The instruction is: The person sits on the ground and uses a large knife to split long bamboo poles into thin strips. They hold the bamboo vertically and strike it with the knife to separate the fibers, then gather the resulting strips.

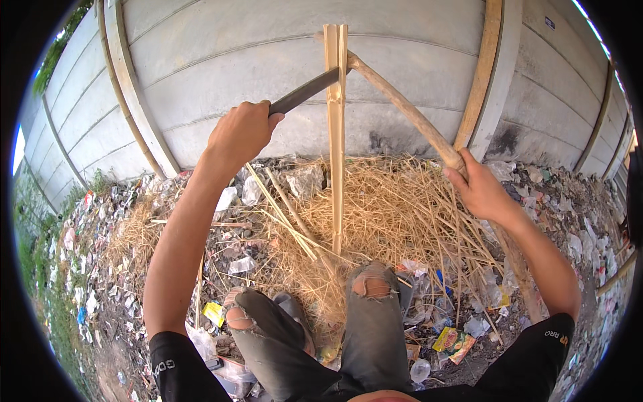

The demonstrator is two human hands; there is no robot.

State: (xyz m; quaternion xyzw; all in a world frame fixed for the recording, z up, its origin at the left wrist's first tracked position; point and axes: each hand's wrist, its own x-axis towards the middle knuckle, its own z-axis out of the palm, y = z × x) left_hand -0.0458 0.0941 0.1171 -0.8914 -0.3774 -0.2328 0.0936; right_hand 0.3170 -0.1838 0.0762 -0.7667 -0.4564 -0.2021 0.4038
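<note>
My left hand [242,136] is closed round the handle of a machete [305,93], out ahead of me at the left. Its dark blade slants up to the right and meets an upright split bamboo strip [337,154] near the top; how deep it sits in the bamboo I cannot tell. The strip stands about straight, its lower end down by the straw between my knees. In my right hand [483,189] is a long wooden stick [405,107], gripped with the fingers wrapped round it. The stick slopes up to the left, and its far end passes behind the top of the bamboo.
A grey panel wall [268,60] with posts rises ahead. Dry bamboo shavings [395,201] heap at its foot, and loose bamboo strips [284,218] lie left of the upright one. Scattered litter [455,345] covers the ground around my knees [372,287].
</note>
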